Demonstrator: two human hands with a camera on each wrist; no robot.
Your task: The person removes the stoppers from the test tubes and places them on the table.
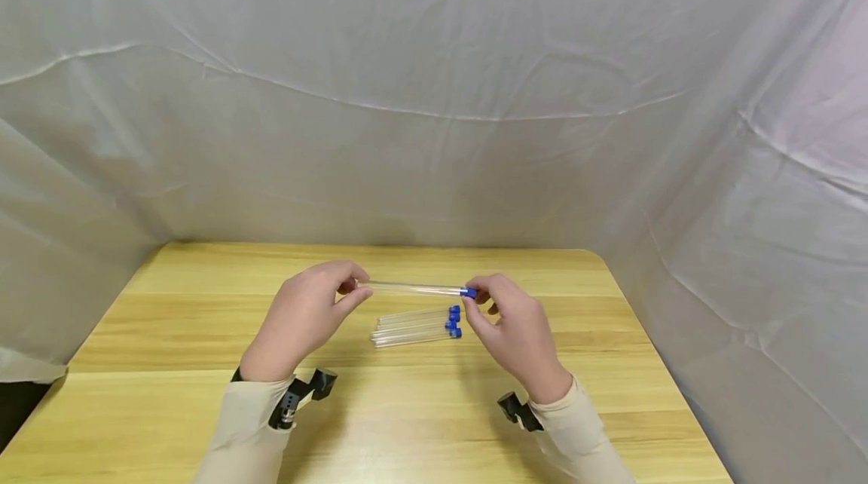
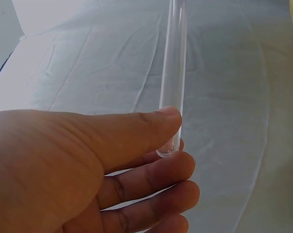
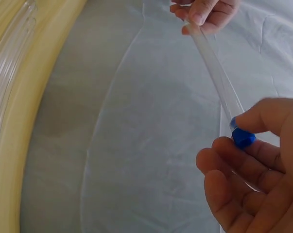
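A clear glass tube (image 1: 414, 289) with a blue cap (image 1: 469, 292) is held level above the wooden table (image 1: 203, 333), between both hands. My left hand (image 1: 308, 314) pinches its rounded closed end (image 2: 168, 145) between thumb and fingers. My right hand (image 1: 515, 329) pinches the blue cap (image 3: 242, 137) at the other end. In the right wrist view the tube (image 3: 216, 80) runs up to the left hand's fingers (image 3: 204, 14). Below it several more capped tubes (image 1: 417, 326) lie side by side on the table.
White cloth (image 1: 434, 92) hangs behind and on both sides of the table. Black wrist mounts (image 1: 301, 392) sit on both forearms. The lying tubes (image 3: 5, 82) show at the left edge of the right wrist view.
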